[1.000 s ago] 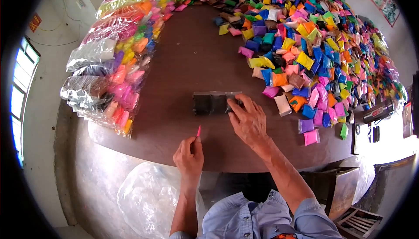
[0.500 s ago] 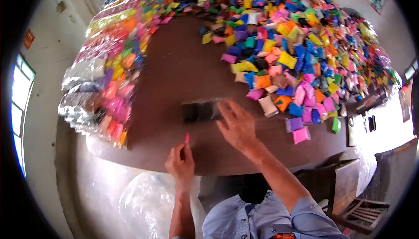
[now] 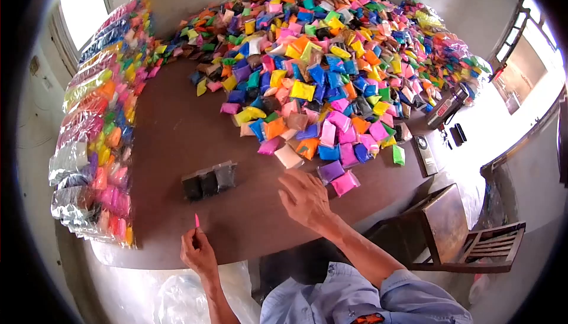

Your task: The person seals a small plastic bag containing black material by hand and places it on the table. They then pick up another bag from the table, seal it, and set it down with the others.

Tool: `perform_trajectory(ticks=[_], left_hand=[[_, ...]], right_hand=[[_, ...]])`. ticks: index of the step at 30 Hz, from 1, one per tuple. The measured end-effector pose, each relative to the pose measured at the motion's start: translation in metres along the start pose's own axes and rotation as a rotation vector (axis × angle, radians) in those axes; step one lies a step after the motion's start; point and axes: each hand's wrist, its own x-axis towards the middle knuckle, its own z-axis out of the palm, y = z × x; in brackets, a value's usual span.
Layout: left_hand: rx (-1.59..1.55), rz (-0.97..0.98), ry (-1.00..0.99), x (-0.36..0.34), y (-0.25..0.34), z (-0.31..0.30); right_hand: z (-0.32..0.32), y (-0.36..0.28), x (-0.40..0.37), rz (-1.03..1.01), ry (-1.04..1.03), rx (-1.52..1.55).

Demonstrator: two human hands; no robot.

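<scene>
My left hand point(image 3: 198, 252) pinches a small pink stick point(image 3: 197, 220) upright near the front edge of the brown table point(image 3: 171, 129). My right hand point(image 3: 305, 197) hovers flat over the table with fingers apart, holding nothing. It is to the right of a clear packet of black sachets point(image 3: 209, 180) and just short of a purple sachet point(image 3: 330, 171) and a pink sachet point(image 3: 345, 182) at the near edge of the big pile of coloured sachets point(image 3: 331, 58).
Long clear bags packed with coloured sachets point(image 3: 94, 129) line the table's left edge. A wooden chair point(image 3: 455, 235) stands at the right. Dark devices point(image 3: 445, 108) lie at the table's right side. A clear plastic bag point(image 3: 171, 294) sits below the table front.
My right hand has left the black sachet packet and moved right, toward the pile's near edge. The view has swung right and up. My left hand still holds the pink stick.
</scene>
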Motion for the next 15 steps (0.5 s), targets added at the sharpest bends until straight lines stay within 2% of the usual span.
perform_trajectory(ticks=[10,15], left_hand=[[0.096,0.061,-0.003,-0.003,-0.003,0.002],[0.175,0.106,0.003,-0.002,-0.009,0.003]], right_hand=[[-0.024,0.023,-0.012,0.065,0.029,-0.003],[-0.019,0.032,0.047,-0.016,0.074,-0.022]])
